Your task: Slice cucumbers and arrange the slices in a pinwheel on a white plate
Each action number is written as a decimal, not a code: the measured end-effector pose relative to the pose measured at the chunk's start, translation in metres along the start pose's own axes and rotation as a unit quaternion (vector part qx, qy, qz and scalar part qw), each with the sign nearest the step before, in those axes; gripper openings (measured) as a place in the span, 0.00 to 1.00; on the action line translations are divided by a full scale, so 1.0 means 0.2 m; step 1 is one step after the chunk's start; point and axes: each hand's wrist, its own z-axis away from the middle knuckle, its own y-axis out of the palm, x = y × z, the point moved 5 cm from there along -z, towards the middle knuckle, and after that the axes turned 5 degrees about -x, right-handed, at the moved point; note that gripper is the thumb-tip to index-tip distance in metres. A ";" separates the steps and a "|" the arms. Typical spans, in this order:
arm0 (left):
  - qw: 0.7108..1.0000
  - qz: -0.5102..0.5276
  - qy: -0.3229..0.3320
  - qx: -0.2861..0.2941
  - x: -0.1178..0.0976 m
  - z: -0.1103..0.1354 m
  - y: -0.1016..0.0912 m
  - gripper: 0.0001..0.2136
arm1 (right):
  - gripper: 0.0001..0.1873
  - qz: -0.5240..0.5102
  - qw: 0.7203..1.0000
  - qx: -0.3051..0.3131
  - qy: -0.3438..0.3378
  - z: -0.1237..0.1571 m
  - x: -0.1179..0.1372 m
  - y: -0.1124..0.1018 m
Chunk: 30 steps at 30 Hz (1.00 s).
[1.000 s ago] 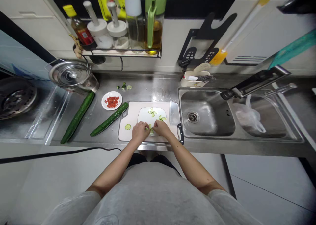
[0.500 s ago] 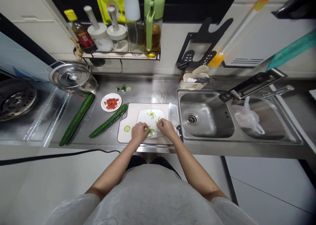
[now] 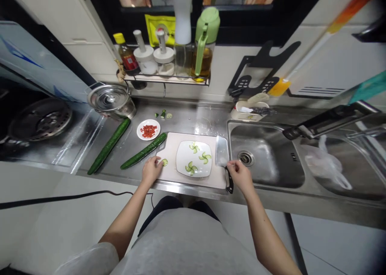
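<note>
Left hand point(image 3: 151, 169) sits at the near-left edge of the cutting board point(image 3: 170, 145), fingers partly open and reaching to the cucumber slice point(image 3: 165, 162), which lies flat on the board to the left of the plate; no grip on it is evident, and contact cannot be confirmed. Right hand point(image 3: 240, 175) is at the other end, fingers curled inward, just beside the black handle of the knife point(image 3: 221, 148); whether the fingertips touch or hold that handle cannot be told. Knife lies along the board's right side, blade toward the wall. On the white plate point(image 3: 182, 152), resting on the board, are three pinwheels of cut cucumber: far point(image 3: 194, 147), right point(image 3: 205, 157) and near-left point(image 3: 191, 168), set well apart. Judgement: the step in hand appears to be a change from arranging pieces to taking up the knife and the loose slice. The next move seems to call for a firm right-hand hold on the handle, with left fingertips steadying the slice, kept clear of the edge, and the plate left undisturbed.
</note>
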 end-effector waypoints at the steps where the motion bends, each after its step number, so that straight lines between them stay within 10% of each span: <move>1: 1.000 -0.003 -0.001 0.003 0.01 0.00 0.01 0.14 | 0.20 0.001 1.000 0.005 -0.004 0.00 0.00 0.01; 30: 1.000 0.016 -0.002 -0.003 -0.04 -0.01 0.06 0.04 | 0.21 -0.008 0.995 0.064 -0.070 0.05 0.14 0.15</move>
